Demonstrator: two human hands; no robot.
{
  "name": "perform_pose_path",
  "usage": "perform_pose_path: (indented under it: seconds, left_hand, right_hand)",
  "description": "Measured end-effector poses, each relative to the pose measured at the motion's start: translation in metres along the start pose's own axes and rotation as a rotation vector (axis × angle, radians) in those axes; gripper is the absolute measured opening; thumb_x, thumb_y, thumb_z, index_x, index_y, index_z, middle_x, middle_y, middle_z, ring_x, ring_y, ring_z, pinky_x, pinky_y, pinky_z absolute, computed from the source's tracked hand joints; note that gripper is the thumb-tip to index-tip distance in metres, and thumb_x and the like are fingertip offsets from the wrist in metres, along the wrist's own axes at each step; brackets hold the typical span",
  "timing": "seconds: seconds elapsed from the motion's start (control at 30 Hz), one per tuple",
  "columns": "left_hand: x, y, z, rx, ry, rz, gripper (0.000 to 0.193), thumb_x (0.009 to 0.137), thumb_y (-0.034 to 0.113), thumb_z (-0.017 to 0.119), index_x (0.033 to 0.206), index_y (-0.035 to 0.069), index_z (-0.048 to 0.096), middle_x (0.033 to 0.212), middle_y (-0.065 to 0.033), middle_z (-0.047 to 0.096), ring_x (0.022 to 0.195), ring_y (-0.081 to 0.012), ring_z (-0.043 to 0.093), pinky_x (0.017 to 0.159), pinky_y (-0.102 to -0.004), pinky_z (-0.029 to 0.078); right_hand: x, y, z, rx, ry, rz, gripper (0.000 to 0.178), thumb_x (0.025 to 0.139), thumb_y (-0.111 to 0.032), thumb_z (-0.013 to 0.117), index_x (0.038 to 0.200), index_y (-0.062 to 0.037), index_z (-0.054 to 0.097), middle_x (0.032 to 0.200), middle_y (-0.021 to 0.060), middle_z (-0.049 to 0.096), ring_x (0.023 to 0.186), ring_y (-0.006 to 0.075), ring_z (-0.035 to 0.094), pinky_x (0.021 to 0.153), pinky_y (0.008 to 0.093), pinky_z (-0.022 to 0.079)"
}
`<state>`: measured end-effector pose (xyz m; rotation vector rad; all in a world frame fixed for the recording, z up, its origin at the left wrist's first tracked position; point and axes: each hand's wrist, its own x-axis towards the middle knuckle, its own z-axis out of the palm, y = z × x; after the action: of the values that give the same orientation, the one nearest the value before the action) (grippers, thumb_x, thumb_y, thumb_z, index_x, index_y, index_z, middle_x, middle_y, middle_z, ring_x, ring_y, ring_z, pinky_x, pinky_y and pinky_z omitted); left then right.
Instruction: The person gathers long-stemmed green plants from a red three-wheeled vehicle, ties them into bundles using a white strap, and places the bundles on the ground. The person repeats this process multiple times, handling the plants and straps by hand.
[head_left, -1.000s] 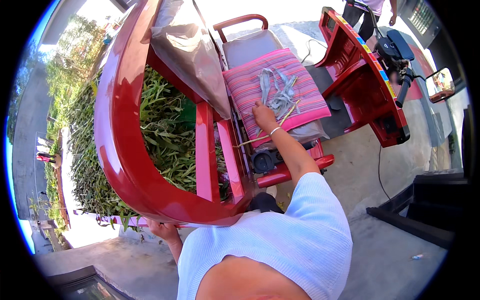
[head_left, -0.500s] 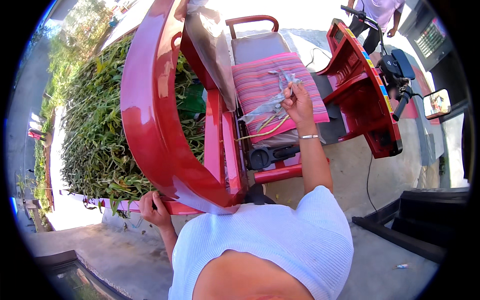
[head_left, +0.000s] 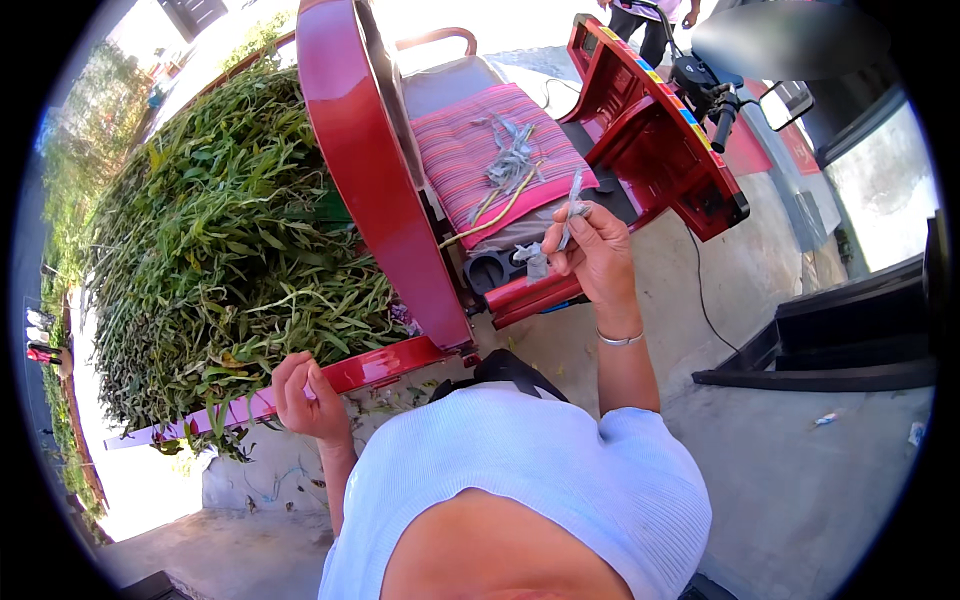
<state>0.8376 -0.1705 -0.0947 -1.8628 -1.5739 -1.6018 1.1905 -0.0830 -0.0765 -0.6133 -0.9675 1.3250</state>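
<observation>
My right hand [head_left: 594,245] is pinched on a thin grey strip [head_left: 532,262], plastic or cloth, whose ends stick out on both sides of the fingers. It hovers over the near edge of the red three-wheeled cart's seat. On the pink striped cushion [head_left: 450,140] lies a tangle of similar grey strips [head_left: 513,160], with a yellowish cord [head_left: 508,205] beside it. My left hand [head_left: 308,396] is curled in a loose fist at the red side rail [head_left: 385,362] of the cargo bed, with nothing seen in it. Green leafy stalks [head_left: 230,240] heap up in the bed.
A curved red panel [head_left: 375,170] rises between seat and load. Handlebars [head_left: 722,120] and a mirror [head_left: 787,104] stand at the front right. Another person [head_left: 650,30] stands beyond them. A black cable [head_left: 700,290] runs over the concrete floor beside a black frame [head_left: 850,320].
My right hand has drawn back from the cushion toward me with a grey strip, while other strips lie on the cushion. My left hand's grip on the rail has loosened. The view has shifted.
</observation>
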Motion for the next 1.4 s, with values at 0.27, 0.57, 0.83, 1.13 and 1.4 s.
perform_pose_path:
  seconds: [0.27,0.57,0.83,1.13,1.4]
  left_hand:
    - [0.027,0.097,0.043,-0.709,-0.425,0.443,0.025,0.082,0.017,0.068,0.091,-0.005,0.062,0.092,-0.0205,0.062,0.076,-0.0284,0.062,0.066,-0.0341,0.052]
    - [-0.007,0.128,0.091,-0.991,-0.986,-0.214,0.019,0.087,0.012,0.06,0.099,-0.002,0.061,0.071,-0.0059,0.059,0.066,-0.0166,0.057,0.063,-0.0299,0.048]
    - [-0.05,0.139,0.088,-1.566,-0.606,-1.176,0.021,0.099,0.021,0.044,0.094,0.005,0.057,0.056,0.0053,0.029,0.048,-0.0043,0.025,0.043,-0.0211,0.021]
    - [-0.066,0.156,0.065,-1.442,-0.481,-1.158,0.025,0.099,0.023,0.043,0.096,0.005,0.06,0.055,0.0058,0.033,0.046,-0.0033,0.025,0.043,-0.021,0.02]
    - [-0.077,0.151,0.043,-1.076,-0.928,-1.115,0.027,0.098,0.025,0.047,0.084,0.005,0.059,0.055,0.0079,0.035,0.047,-0.0022,0.026,0.044,-0.0211,0.02]
  right_hand:
    - [-0.079,-0.017,0.032,-0.22,-0.081,-0.03,0.021,0.098,-0.012,0.044,0.106,0.0011,0.059,0.077,0.0141,0.064,0.057,0.0134,0.058,0.051,0.0223,0.049]
    - [-0.081,-0.025,0.019,-0.014,-0.035,-0.037,0.024,0.098,-0.015,0.046,0.108,0.0031,0.058,0.086,0.0151,0.067,0.061,0.0126,0.062,0.055,0.0218,0.051]
    - [-0.075,-0.014,-0.048,0.077,0.146,0.029,0.022,0.098,-0.016,0.046,0.101,0.0014,0.06,0.063,0.0013,0.05,0.054,0.0063,0.043,0.048,0.0194,0.036]
    - [-0.081,-0.008,-0.063,0.14,-0.252,0.306,0.025,0.093,-0.019,0.057,0.105,0.0039,0.059,0.061,-0.0047,0.041,0.054,0.0026,0.034,0.048,0.0194,0.028]
    - [-0.097,0.022,0.007,0.117,-0.267,0.357,0.026,0.095,-0.022,0.055,0.094,0.0024,0.064,0.06,-0.0067,0.04,0.055,0.0019,0.032,0.049,0.0196,0.023]
